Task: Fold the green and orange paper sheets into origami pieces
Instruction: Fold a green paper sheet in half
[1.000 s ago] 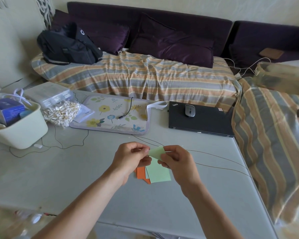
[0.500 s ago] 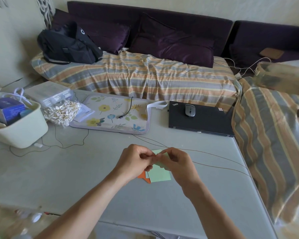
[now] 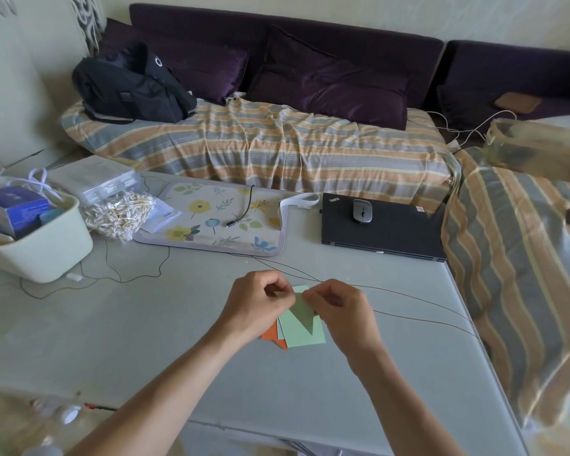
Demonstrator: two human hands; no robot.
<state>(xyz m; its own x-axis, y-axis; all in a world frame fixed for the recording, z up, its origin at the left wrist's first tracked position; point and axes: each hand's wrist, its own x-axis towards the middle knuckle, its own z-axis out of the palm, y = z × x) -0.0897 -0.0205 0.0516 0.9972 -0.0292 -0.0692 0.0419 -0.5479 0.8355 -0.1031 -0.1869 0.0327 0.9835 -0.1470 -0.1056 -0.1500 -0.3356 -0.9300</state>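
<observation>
A folded green paper [image 3: 303,313] hangs point-down between my hands, just above the grey table [image 3: 145,324]. My left hand [image 3: 255,306] pinches its upper left edge with curled fingers. From the other side my right hand [image 3: 339,312] pinches the upper right edge. Under them a flat green sheet [image 3: 305,334] lies on the table, on top of an orange sheet [image 3: 272,335] whose corner sticks out to the left. My hands hide the top of the folded piece.
A black laptop [image 3: 382,230] with a mouse [image 3: 362,210] sits at the back right. A floral pad [image 3: 218,222] lies mid-back; a cream bin [image 3: 43,248] and a bag of cotton swabs [image 3: 119,213] are left. Thin cables [image 3: 408,319] cross the table. A striped sofa stands beyond.
My hands came together on the green paper; the held piece now hangs as a downward-pointing triangle, where a second ago it was a small flap between my fingertips.
</observation>
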